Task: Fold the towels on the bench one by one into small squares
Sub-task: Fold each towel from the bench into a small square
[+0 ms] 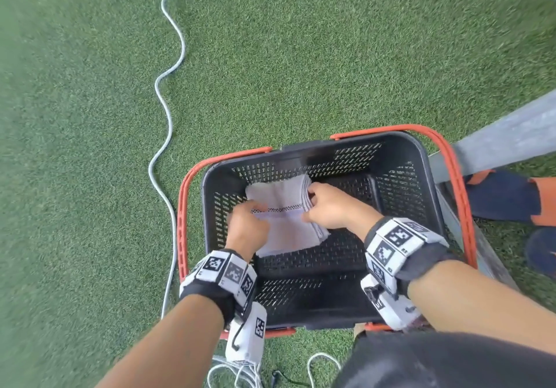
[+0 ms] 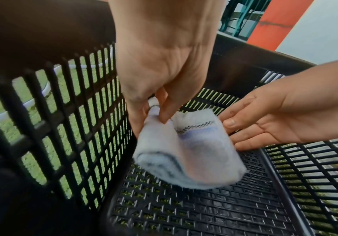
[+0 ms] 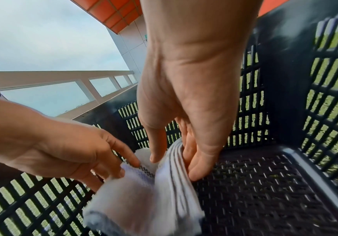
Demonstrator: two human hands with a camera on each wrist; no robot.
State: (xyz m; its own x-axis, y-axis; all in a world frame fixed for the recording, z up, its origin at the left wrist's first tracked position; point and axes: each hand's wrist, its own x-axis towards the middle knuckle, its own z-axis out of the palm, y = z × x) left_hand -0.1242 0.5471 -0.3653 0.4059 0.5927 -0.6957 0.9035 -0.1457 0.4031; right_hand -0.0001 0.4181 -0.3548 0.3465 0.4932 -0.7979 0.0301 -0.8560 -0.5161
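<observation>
A folded white towel (image 1: 285,228) with a dark checked stripe hangs just above the floor of a black slatted basket (image 1: 421,159). My left hand (image 1: 248,225) pinches the towel's left edge between thumb and fingers, as the left wrist view shows (image 2: 156,116). My right hand (image 1: 310,204) holds the layered right edge, thumb on top and fingers against the stacked folds (image 3: 174,161). The towel (image 2: 194,156) is blurred and sags between the hands near the basket's left wall (image 2: 63,111). In the right wrist view the towel (image 3: 140,199) droops toward the basket floor (image 3: 265,183).
The basket has orange handles (image 1: 460,192) and stands on green turf. A white hose (image 1: 168,86) snakes along the turf at left. A grey bench beam (image 1: 505,135) runs past the basket's right side, with shoes (image 1: 505,198) below it.
</observation>
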